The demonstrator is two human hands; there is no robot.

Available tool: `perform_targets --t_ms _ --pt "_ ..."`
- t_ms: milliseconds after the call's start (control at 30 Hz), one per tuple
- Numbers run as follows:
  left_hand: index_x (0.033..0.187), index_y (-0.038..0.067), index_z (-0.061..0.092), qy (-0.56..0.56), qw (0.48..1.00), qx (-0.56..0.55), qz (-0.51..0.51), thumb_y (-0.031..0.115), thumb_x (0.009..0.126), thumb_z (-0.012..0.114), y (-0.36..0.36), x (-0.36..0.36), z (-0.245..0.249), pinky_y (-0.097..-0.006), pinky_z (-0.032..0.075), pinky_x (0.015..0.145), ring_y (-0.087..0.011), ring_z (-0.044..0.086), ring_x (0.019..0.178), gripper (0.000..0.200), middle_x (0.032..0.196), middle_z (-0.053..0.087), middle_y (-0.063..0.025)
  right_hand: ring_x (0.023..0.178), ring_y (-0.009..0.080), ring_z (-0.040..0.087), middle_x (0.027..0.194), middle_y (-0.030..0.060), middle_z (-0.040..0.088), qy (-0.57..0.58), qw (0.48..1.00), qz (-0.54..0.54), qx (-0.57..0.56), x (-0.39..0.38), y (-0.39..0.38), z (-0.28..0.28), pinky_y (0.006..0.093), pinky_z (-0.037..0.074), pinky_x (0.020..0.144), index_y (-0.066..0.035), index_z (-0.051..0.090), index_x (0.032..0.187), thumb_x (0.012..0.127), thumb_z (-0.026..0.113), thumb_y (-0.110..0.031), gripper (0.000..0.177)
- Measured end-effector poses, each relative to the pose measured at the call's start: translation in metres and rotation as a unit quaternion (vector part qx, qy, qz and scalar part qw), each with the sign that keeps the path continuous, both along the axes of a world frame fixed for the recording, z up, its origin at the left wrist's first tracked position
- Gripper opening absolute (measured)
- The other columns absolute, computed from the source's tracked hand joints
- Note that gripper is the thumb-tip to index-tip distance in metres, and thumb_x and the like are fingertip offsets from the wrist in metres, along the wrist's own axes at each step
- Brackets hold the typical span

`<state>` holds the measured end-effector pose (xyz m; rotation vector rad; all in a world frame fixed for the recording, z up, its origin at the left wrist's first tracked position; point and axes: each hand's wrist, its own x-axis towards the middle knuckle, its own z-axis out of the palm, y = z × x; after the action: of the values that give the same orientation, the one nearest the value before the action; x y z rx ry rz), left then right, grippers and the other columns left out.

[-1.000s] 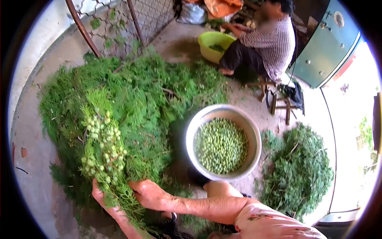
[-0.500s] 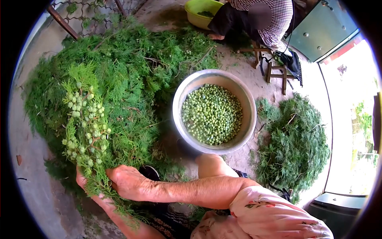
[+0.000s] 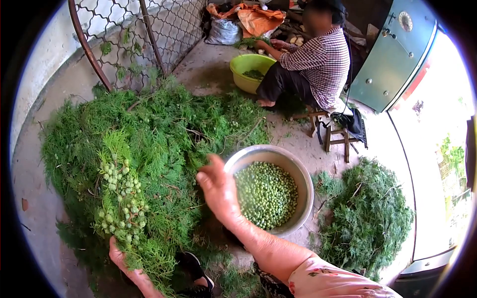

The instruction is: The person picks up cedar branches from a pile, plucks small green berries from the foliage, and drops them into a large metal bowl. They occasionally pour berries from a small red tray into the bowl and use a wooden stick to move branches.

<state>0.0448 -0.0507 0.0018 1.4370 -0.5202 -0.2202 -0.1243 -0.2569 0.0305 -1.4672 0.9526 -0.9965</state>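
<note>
My left hand (image 3: 118, 254) is wrapped round the lower end of a leafy conifer branch (image 3: 122, 198), which carries clusters of pale green cones. The branch stands up in front of a big heap of cut greenery (image 3: 164, 119). At the left rim of a round metal basin (image 3: 307, 193), my right hand (image 3: 218, 191) is raised with thumb and a finger apart. I see nothing held in it, though motion blurs it a little. Many small green cones (image 3: 268, 196) lie inside the basin.
A co-worker in a checked shirt (image 3: 318, 64) sits on a low stool behind a yellow-green tub (image 3: 241, 77), handling a sprig. Another pile of greenery (image 3: 370, 218) lies at right, near wooden stools (image 3: 340, 141). A metal lattice (image 3: 174, 37) stands at the back left.
My right hand has left the branch and moved up and right to the basin. My left hand keeps hold of the branch. The view has tilted up, showing more of the co-worker.
</note>
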Motion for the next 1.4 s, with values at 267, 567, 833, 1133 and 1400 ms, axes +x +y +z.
perform_targets --t_ms 267,567,833,1133,1400 --pt "0.086 0.0 0.059 -0.055 0.997 0.041 0.042 0.001 0.072 0.058 -0.002 -0.001 0.0 -0.0223 0.045 0.057 -0.0079 0.054 0.065 0.014 0.076 0.061 0.0 0.104 0.0222 0.052 0.116 0.0183 0.051 -0.057 0.99 -0.128 -0.004 -0.001 -0.01 0.001 0.0324 0.042 0.091 -0.003 0.009 0.14 0.082 0.058 -0.007 0.076" --pt "0.088 0.002 0.061 -0.09 0.989 0.101 0.063 0.006 0.072 0.063 0.001 0.001 0.002 -0.023 0.045 0.059 -0.008 0.054 0.066 0.017 0.076 0.063 0.0006 0.089 0.0218 0.059 0.106 0.0211 0.056 -0.013 1.0 0.016 -0.022 0.021 0.024 -0.005 0.03 0.049 0.077 -0.002 0.018 0.136 0.083 0.059 -0.007 0.067" --pt "0.088 0.001 0.06 -0.125 0.983 0.114 0.076 0.002 0.07 0.062 0.003 0.001 0.005 -0.0229 0.044 0.06 -0.0071 0.053 0.066 0.018 0.077 0.062 0.0016 0.095 0.0256 0.057 0.114 0.0234 0.049 -0.088 0.994 -0.057 0.037 0.021 0.012 -0.004 0.0316 0.047 0.082 -0.005 0.004 0.139 0.084 0.055 -0.003 0.075" --pt "0.086 0.001 0.061 -0.116 0.985 0.118 0.05 0.005 0.072 0.062 -0.003 -0.007 0.015 -0.022 0.044 0.059 -0.0066 0.053 0.064 0.014 0.074 0.062 0.0021 0.086 0.0192 0.059 0.11 0.0195 0.052 -0.053 0.999 0.006 0.008 0.027 0.023 -0.011 0.0301 0.049 0.075 -0.002 0.012 0.138 0.084 0.056 -0.002 0.069" --pt "0.089 0.0 0.059 -0.133 0.986 0.097 0.021 0.002 0.076 0.056 -0.004 0.0 -0.007 -0.0214 0.044 0.061 -0.0056 0.052 0.067 0.013 0.077 0.061 0.0024 0.079 0.0147 0.06 0.093 0.0124 0.062 -0.03 0.994 0.101 0.009 0.03 0.044 -0.01 0.0265 0.049 0.069 0.0 0.043 0.122 0.084 0.056 -0.004 0.041"
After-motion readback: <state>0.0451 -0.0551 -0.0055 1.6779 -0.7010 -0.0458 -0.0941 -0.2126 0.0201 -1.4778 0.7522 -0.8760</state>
